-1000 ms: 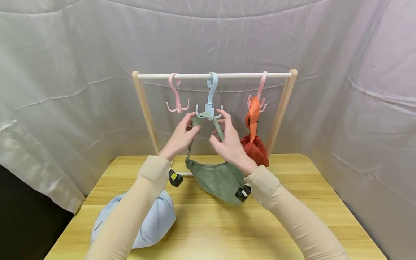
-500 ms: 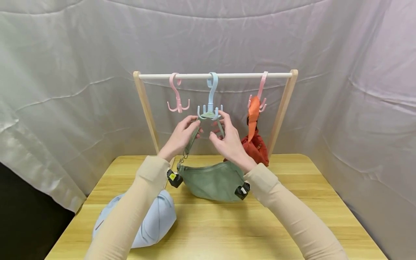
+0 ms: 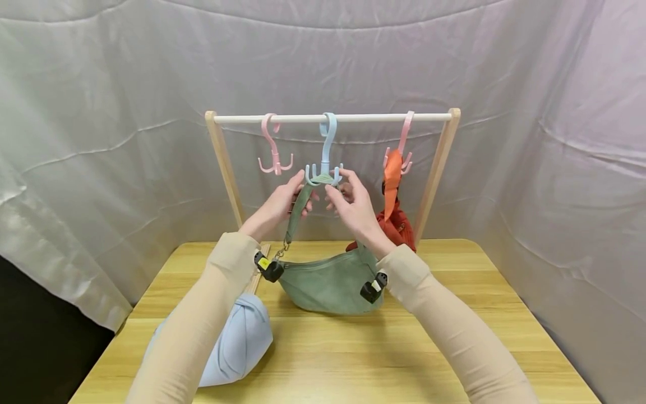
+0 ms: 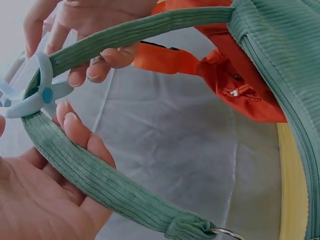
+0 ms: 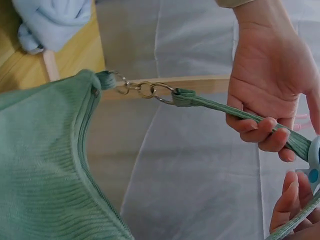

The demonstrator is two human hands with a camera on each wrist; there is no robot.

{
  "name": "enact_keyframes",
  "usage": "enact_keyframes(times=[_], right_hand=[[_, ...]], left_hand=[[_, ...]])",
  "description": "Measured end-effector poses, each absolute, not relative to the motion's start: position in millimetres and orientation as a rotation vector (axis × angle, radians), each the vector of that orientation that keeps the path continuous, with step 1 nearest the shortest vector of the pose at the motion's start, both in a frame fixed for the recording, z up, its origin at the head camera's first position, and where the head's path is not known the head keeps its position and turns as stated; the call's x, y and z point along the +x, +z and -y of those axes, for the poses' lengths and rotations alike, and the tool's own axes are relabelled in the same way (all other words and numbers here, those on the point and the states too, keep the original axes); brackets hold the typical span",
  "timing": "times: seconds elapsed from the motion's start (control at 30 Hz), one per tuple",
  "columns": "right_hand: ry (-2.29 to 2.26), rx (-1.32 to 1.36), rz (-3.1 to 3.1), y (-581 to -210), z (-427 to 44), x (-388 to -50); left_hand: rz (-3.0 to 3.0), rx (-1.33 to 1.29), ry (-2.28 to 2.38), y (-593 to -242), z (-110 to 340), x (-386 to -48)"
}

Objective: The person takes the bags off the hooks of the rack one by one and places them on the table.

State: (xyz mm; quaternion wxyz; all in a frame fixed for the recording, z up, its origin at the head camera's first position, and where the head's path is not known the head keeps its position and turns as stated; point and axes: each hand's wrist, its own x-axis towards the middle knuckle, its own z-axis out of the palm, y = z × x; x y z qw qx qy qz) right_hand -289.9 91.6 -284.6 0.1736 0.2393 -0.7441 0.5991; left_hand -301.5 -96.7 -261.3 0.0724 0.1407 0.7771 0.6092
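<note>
Swung more level than in the earlier frame, the green bag (image 3: 328, 289) is near the back edge of the bench (image 3: 363, 359), about midway between its corners. The left hand (image 3: 275, 207) curls its fingers loosely round the strap (image 3: 299, 213), thumb free; the right hand (image 3: 357, 212) bends its fingers beside it, but I cannot tell whether they pinch anything. With the strap on the light blue hook (image 3: 327, 141), seating it deep and untwisted before easing off seems best.
</note>
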Motion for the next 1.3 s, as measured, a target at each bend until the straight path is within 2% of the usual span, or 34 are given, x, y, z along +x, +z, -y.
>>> enact_keyframes(times=[0.63,1.3], right_hand=[[2.087,0.538,1.959,-271.0,-87.8,-299.2],[1.974,0.522,2.021,-269.2,-86.3,-298.7]], left_hand=[[-2.199,0.402,1.891,-254.6,89.6,-309.2],[-2.322,0.417,1.941,-235.2,96.7,-311.7]])
